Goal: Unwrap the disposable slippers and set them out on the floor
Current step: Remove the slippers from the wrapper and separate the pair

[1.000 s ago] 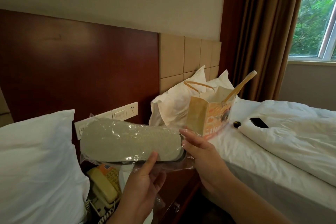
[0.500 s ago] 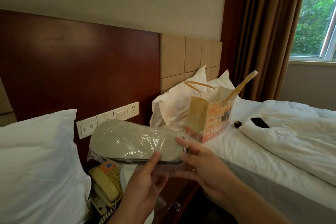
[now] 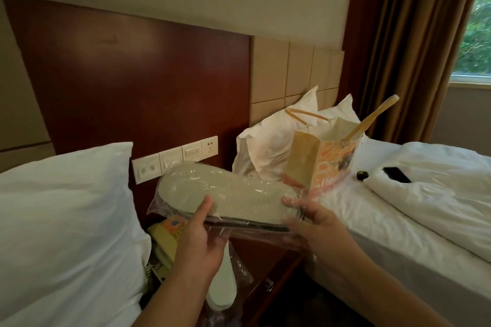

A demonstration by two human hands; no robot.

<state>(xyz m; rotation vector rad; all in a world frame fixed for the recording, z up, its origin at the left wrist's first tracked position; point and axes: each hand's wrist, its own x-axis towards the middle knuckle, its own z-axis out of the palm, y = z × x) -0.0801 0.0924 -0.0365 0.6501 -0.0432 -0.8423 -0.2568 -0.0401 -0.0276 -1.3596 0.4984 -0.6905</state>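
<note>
A pack of pale disposable slippers (image 3: 228,195) sealed in clear plastic is held flat in the air above the nightstand, sole side up, toe end pointing left. My left hand (image 3: 198,239) grips its near edge from below, thumb pressed on top. My right hand (image 3: 316,225) holds the right end of the pack, fingers on the loose plastic there. A second wrapped slipper pack (image 3: 221,287) lies on the nightstand underneath, partly hidden by my left arm.
A yellow telephone (image 3: 163,240) sits on the dark wooden nightstand (image 3: 268,265) between two white beds. A paper bag (image 3: 322,160) stands on the right bed (image 3: 398,223), near a black phone (image 3: 397,174). A white pillow (image 3: 66,218) fills the left. Wall switches (image 3: 175,158) are behind.
The slipper pack has shifted right and slightly lower, uncovering the wall switches. My right hand has slid along to the pack's right end and onto the plastic. The view has turned a little.
</note>
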